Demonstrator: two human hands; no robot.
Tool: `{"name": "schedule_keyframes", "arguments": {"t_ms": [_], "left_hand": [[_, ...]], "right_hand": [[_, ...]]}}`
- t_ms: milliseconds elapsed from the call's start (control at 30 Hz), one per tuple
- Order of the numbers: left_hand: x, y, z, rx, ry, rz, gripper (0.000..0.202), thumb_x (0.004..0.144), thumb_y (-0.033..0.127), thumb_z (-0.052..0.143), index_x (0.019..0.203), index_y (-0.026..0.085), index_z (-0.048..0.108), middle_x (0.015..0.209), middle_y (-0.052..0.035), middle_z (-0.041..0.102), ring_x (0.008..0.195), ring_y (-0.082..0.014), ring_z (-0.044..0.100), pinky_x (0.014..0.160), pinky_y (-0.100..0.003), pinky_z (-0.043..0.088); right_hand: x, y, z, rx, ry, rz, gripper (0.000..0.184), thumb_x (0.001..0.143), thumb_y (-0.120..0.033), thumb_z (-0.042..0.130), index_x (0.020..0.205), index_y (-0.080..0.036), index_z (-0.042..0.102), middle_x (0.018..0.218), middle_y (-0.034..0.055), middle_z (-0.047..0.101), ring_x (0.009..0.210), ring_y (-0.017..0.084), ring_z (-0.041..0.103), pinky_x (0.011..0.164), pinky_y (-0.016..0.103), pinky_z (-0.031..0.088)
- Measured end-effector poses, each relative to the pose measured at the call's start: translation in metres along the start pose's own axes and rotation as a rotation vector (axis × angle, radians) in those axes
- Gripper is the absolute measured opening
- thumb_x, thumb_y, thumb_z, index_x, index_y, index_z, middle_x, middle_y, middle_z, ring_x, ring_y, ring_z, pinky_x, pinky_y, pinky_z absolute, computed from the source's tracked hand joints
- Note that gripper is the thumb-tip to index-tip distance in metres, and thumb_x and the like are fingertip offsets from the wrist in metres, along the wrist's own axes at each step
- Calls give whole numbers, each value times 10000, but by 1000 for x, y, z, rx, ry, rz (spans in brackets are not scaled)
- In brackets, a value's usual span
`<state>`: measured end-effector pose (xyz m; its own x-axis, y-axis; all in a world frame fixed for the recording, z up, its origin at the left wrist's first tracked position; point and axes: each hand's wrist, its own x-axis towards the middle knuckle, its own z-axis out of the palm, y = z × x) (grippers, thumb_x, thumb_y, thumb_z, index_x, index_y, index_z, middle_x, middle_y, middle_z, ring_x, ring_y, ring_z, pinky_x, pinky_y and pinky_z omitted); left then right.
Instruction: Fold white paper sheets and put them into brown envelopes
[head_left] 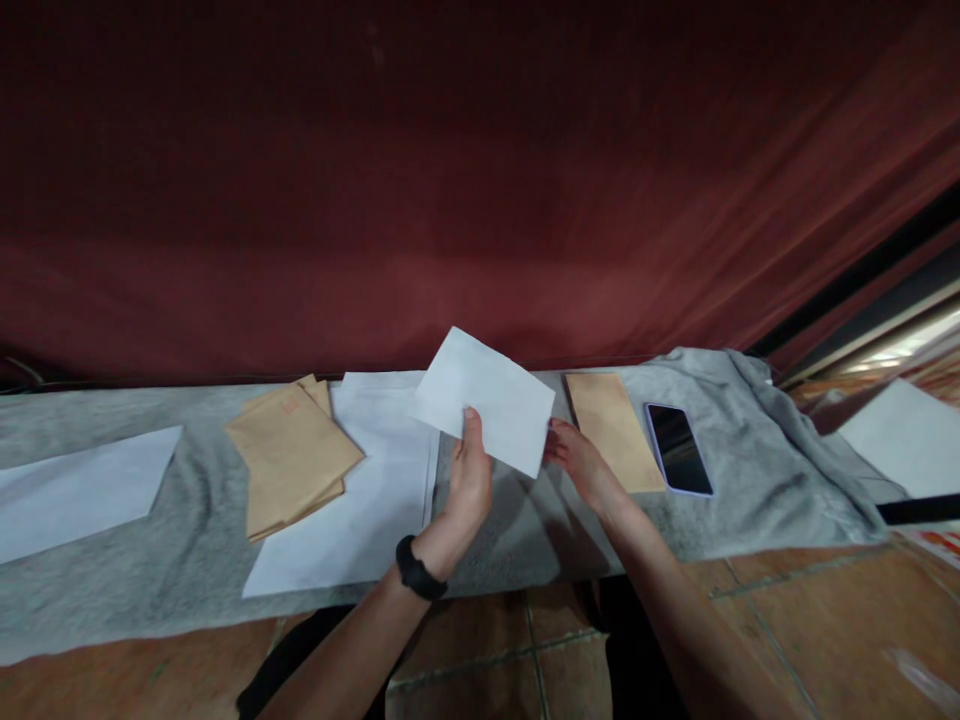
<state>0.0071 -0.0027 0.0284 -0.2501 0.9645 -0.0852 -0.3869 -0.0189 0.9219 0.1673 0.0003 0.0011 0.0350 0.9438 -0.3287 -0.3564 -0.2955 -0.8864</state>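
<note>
A folded sheet of white paper (499,390) is held up, tilted, above the grey cloth. My left hand (471,475) grips it at the lower edge, thumb on the front and fingers behind. At the paper's right edge is my right hand (581,460), its fingers loosely stretched toward the corner; whether they touch it is hard to tell. Left of my hands, a small pile of brown envelopes (296,450) lies on white sheets (382,500). Just beyond my right hand, another brown envelope (615,430) lies flat.
A phone in a purple case (679,450) lies right of the single envelope. Another white sheet (82,485) rests at the far left. Grey cloth (202,540) covers the narrow surface, which backs onto a dark red curtain (480,200). Tiled floor (495,650) shows below.
</note>
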Motion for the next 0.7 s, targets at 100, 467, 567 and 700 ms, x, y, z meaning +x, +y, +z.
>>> {"name": "schedule_keyframes", "arguments": {"t_ms": [100,467,567,700], "left_hand": [[-6,-11,0,-133,20,-61,521,961,568,541,1256,151,644,1344,-128,663,1298,-258,589,1140,-384,435],[-63,-29,-17,-186,-211,-744,281,835,380,717,933,119,680,882,-130,760,822,-216,741,814,-339,589],[-83,-21,-15,-74,-529,-825,397,837,485,688,919,98,713,878,-142,754,818,-222,739,810,-336,580],[-83,-17,-16,329,-660,-372,501,943,584,486,970,143,723,948,-145,754,865,-249,735,830,-401,587]], "right_hand": [[2,10,1,-37,-36,99,412,840,-576,571,960,-193,667,860,78,747,832,230,704,755,342,551],[24,19,-24,-450,228,-195,188,672,-356,665,796,-214,661,683,-12,654,720,179,610,666,262,467],[22,25,-26,-718,315,-322,267,761,-312,581,986,-228,699,820,31,715,830,207,654,746,282,486],[13,32,-30,-878,335,-374,403,831,-301,494,1175,-186,669,887,87,732,858,241,675,796,335,513]]}}
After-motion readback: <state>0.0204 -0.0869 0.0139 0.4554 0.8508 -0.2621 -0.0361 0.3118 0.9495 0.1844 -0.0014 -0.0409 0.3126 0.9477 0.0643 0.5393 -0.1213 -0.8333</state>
